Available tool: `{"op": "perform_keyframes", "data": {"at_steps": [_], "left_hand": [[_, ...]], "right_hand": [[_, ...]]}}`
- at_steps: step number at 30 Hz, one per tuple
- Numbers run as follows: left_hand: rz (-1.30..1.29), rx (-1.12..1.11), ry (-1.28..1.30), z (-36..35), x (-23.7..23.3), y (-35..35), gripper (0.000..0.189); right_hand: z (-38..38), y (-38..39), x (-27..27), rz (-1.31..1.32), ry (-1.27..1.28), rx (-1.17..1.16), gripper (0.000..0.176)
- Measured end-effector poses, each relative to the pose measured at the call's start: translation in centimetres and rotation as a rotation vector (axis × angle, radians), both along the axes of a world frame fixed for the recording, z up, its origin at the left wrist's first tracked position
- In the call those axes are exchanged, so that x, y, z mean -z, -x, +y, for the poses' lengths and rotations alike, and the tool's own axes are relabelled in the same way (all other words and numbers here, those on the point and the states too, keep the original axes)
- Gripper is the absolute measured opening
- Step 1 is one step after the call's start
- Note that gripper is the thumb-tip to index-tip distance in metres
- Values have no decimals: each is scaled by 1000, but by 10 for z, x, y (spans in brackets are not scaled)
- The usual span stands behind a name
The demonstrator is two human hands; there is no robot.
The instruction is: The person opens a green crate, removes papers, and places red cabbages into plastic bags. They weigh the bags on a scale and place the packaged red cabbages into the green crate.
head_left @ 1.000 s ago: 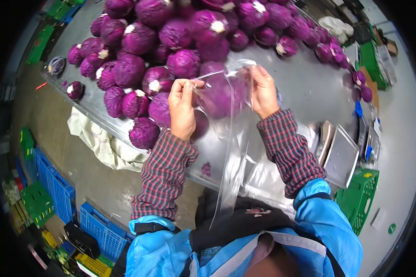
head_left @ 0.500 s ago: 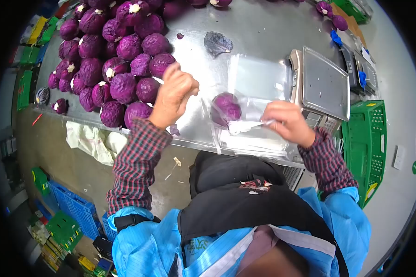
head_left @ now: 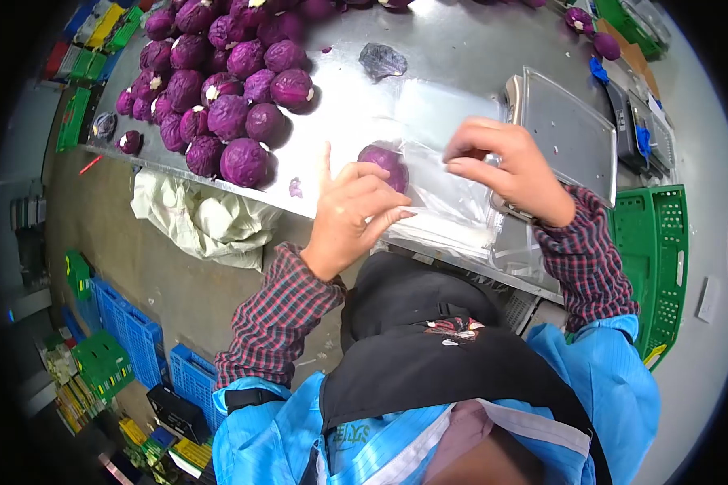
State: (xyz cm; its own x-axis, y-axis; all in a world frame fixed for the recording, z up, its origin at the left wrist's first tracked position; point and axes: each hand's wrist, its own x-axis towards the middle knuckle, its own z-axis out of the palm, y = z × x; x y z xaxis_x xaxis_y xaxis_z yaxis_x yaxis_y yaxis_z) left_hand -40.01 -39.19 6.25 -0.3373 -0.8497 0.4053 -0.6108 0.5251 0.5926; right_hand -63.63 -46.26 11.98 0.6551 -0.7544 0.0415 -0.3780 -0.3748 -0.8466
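A round purple cabbage [head_left: 388, 166] lies at the table's front under clear plastic film, seemingly in a bag. My left hand [head_left: 349, 212] is at its near left, index finger pointing up and the other fingers stretched over the cabbage's near edge. The left thumb is apart from the fingers, and I see nothing held. Over the clear plastic bags [head_left: 453, 226] is my right hand [head_left: 514, 166], right of the cabbage, its fingers curled and thumb and forefinger tips close together. Whether film is between those tips is too blurred to tell.
Many purple cabbages [head_left: 226, 115] are heaped on the metal table [head_left: 344, 97] at left. A loose dark leaf [head_left: 383, 61] lies farther back. At right stand a weighing scale [head_left: 566, 129] and a green crate [head_left: 651, 250]. A whitish sack [head_left: 206, 214] is below the table edge.
My left hand has come from the cabbage heap to the bagged cabbage. My right hand has risen and moved slightly away from me; the bunched white film it held no longer shows there.
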Motion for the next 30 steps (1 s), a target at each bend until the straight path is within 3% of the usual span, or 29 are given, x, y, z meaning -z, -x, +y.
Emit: {"op": "perform_keyframes", "data": {"at_steps": [2,3,4,6,9,14,16,18,19,20,21,22,23,24,25,26,27,29,30], "left_hand": [[17,9,19,0,0,1,18],[3,0,15,0,-1,0,19],[-13,-12,21,-2,-3,-1,19],[10,-34,93,-1,-3,0,18],[-17,-25,222,-1,-2,-4,19],[-31,-97,208,-3,-2,-6,17],[-57,-42,197,-3,-6,-8,17],[-25,-36,203,-5,-3,-14,17],[7,-53,199,-1,1,-16,17],[33,-60,191,3,1,-16,20],[26,-44,185,8,-1,-19,21],[15,-27,178,15,0,-24,22],[13,-45,142,23,3,-27,22],[37,-27,146,26,4,-28,22],[62,-5,159,28,6,-30,23],[61,-9,150,30,7,-31,23],[70,-21,150,33,9,-31,21],[76,-33,157,30,11,-33,19],[82,-33,160,30,12,-33,19]], "right_hand": [[4,-25,-2,-61,-23,-78,22],[5,-34,0,30,77,-206,25],[10,-39,4,49,72,-216,28],[13,-45,13,83,333,-220,32],[16,-49,15,145,433,-243,38],[22,-55,25,103,696,-229,29],[23,-46,18,18,529,-258,22],[29,-13,-35,-165,-181,-155,14],[34,28,-45,-267,-75,28,16],[44,67,-36,-527,199,422,18],[45,62,-90,-1101,-158,273,19],[44,95,-96,-1088,-173,228,16],[50,141,-80,-806,-151,328,13],[53,180,-54,-325,-126,418,11],[59,199,-21,214,-138,376,10],[70,210,22,588,-155,212,11],[75,211,58,592,-162,209,11],[78,209,126,1078,41,-392,29],[48,169,140,582,208,-122,35]]}}
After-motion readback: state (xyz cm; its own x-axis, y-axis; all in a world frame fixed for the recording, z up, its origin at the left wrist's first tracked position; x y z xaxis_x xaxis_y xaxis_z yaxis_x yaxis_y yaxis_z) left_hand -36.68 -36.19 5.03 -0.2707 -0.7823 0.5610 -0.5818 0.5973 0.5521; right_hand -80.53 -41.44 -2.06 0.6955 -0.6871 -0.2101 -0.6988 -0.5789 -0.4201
